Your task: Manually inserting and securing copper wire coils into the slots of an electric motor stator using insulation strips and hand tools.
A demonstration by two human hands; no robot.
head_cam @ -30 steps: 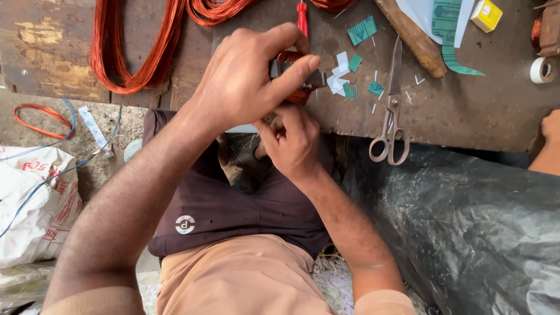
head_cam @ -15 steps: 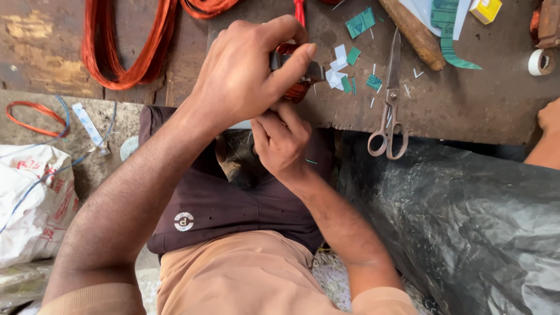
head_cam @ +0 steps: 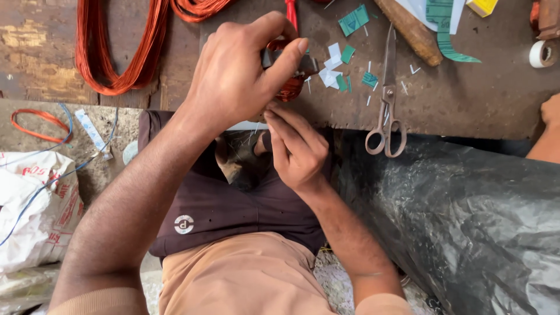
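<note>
My left hand (head_cam: 236, 73) grips a small wound part (head_cam: 289, 70) of dark metal and copper-red wire at the front edge of the dark wooden bench (head_cam: 466, 99). Thumb and fingers clamp it from above. My right hand (head_cam: 297, 149) sits just under it, fingers pinched together against the part's lower edge; whatever they pinch is too small to make out. A red-handled tool (head_cam: 290, 10) lies on the bench just beyond the part.
Coils of copper-red wire (head_cam: 116, 52) lie at the bench's left. Scissors (head_cam: 386, 105), green and white paper scraps (head_cam: 344, 52), a wooden handle (head_cam: 408, 29) and a tape roll (head_cam: 541, 53) sit to the right. Black plastic sheet (head_cam: 466, 221) right, white sack (head_cam: 35, 204) left.
My right hand has slid down and slightly right, away from the part's side to its lower edge. My left hand keeps its grip, thumb shifted over the top.
</note>
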